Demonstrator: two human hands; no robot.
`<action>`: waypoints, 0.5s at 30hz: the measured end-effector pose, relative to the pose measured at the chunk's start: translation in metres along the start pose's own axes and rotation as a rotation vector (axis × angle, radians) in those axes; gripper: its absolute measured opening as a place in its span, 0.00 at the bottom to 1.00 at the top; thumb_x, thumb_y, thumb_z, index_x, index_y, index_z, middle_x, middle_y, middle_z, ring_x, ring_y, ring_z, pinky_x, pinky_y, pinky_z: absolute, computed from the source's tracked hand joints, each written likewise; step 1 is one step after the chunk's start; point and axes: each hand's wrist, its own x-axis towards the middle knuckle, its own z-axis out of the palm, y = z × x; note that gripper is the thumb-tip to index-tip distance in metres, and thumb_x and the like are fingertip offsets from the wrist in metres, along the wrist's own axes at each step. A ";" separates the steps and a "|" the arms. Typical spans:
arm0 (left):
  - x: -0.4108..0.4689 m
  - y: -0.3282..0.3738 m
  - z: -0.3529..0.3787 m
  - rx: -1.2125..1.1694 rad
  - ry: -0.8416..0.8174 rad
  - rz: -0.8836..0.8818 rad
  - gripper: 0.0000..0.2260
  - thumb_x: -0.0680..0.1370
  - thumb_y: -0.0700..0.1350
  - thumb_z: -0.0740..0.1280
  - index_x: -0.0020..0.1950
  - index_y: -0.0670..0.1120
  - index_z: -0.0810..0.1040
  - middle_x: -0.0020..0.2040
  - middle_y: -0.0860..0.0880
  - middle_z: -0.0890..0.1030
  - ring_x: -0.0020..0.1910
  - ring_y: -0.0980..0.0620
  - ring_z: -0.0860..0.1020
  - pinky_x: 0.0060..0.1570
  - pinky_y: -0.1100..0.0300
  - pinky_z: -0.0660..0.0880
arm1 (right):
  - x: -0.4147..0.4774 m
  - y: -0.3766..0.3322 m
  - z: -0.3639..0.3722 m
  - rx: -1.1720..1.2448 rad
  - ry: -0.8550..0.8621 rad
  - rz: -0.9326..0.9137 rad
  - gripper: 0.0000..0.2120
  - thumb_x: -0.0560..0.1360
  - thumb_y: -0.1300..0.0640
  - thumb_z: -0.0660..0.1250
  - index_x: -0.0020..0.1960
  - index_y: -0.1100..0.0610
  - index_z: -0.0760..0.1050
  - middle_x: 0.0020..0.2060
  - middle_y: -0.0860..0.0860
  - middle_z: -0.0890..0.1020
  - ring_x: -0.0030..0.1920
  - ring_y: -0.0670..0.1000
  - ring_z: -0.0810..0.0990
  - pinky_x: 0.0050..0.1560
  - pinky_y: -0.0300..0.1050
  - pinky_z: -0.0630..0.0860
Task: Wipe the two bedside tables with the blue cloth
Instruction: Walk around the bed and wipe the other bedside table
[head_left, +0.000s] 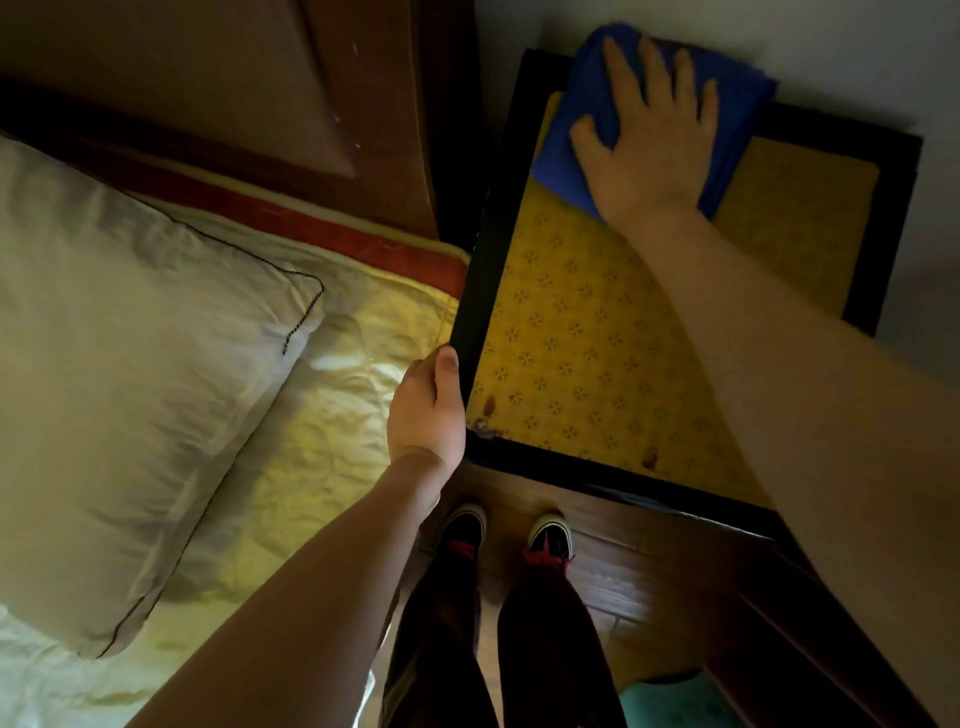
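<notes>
Right hand flat, fingers spread, pressing blue cloth at far edge of bedside table (yellow patterned top). Left hand grips table's near-left dark rim, beside bed.

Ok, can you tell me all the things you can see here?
bedside table: one, dark frame, yellow patterned top, right of bed
blue cloth: one, far end of table top
pillow: one, pale, on bed
sheet: one, pale yellow, on bed
headboard: one, brown, top left
shoes: two, dark with red, on floor
left hand: one, grip on table's near left edge
right hand: one, flat on cloth
</notes>
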 end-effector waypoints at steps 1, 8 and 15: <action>0.000 -0.001 0.000 0.001 0.001 0.000 0.21 0.82 0.54 0.51 0.62 0.45 0.76 0.54 0.48 0.79 0.56 0.47 0.76 0.53 0.56 0.69 | 0.005 0.002 -0.001 0.000 -0.004 -0.017 0.31 0.77 0.38 0.46 0.78 0.44 0.51 0.78 0.51 0.57 0.78 0.57 0.51 0.77 0.59 0.45; 0.003 -0.004 0.001 0.027 0.002 0.005 0.24 0.82 0.57 0.49 0.62 0.44 0.77 0.57 0.43 0.81 0.57 0.42 0.78 0.56 0.49 0.73 | -0.191 0.030 0.009 -0.040 -0.008 -0.013 0.28 0.79 0.41 0.50 0.78 0.45 0.53 0.78 0.50 0.57 0.78 0.57 0.52 0.77 0.59 0.50; 0.004 -0.006 0.002 0.038 0.016 0.017 0.24 0.82 0.56 0.50 0.61 0.41 0.76 0.57 0.40 0.80 0.57 0.39 0.77 0.55 0.49 0.71 | -0.239 0.068 0.012 -0.070 -0.040 0.053 0.30 0.77 0.40 0.55 0.77 0.44 0.56 0.77 0.51 0.60 0.78 0.58 0.55 0.76 0.60 0.52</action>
